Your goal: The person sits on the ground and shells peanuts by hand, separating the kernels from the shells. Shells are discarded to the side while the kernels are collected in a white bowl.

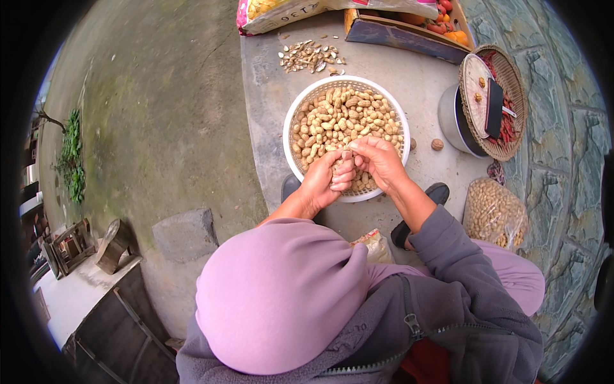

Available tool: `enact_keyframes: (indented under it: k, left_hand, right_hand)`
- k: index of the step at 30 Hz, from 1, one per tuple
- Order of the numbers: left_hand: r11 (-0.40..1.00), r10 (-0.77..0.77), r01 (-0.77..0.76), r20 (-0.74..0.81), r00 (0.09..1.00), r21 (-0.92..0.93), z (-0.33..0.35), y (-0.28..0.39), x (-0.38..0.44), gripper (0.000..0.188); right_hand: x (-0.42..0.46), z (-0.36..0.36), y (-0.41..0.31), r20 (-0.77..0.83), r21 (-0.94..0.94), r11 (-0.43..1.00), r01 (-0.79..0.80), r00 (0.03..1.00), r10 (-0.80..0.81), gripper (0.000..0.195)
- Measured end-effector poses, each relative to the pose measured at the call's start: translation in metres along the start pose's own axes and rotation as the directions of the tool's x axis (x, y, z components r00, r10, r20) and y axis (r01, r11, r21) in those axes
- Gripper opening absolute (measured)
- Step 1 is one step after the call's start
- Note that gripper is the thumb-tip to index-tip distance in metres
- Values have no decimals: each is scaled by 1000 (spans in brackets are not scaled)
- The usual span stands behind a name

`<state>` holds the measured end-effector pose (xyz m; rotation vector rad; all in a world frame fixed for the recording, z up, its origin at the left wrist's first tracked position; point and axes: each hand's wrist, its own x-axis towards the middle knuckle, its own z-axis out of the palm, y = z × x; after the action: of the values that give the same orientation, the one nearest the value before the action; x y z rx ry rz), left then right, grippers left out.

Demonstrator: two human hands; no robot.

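A round white plastic basket [407, 139] stands on the ground before me, filled with unshelled peanuts [336, 113]. Above its near part my left hand [331, 178] is curled around some peanuts, its thumb and forefinger raised. Close against it is my right hand [379, 161], thumb and fingertips pinching a small peanut or piece of shell at the left hand's fingertips; the fingers hide most of it. Beyond the basket lies a small heap of broken peanut shells [307, 56].
At the right, a wicker tray [520, 91] of red chillies, bearing a dark phone-like object [494, 108], rests on a metal pot [449, 115]. A walnut [437, 144] and a clear bag of peanuts [494, 211] lie nearer. Behind stands a cardboard box [403, 41] of tomatoes.
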<state>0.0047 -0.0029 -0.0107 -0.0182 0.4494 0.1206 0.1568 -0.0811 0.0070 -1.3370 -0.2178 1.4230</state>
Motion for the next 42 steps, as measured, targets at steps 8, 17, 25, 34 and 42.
enact_keyframes:
  k: [8,17,25,34,42]
  left_hand:
    - [982,-129,133,39,991,-133,-10,-1,2,31]
    - [983,-21,57,-204,979,173,-2,0,-3,31]
    - [990,-122,128,-94,988,55,-8,0,-3,32]
    - [974,-78,107,-146,986,201,3,3,-3,29]
    - [947,171,-101,-214,962,306,4,12,-3,26]
  right_hand:
    - [0,-3,-15,58,-285,947,150,989,-139,8]
    - [4,-11,-39,205,-471,856,214,970,-130,5]
    - [33,-12,-47,224,-971,-55,232,809,-543,11]
    - [55,7,-33,194,-967,-240,83,851,-488,15]
    - [30,14,-33,280,-889,205,410,840,-466,9]
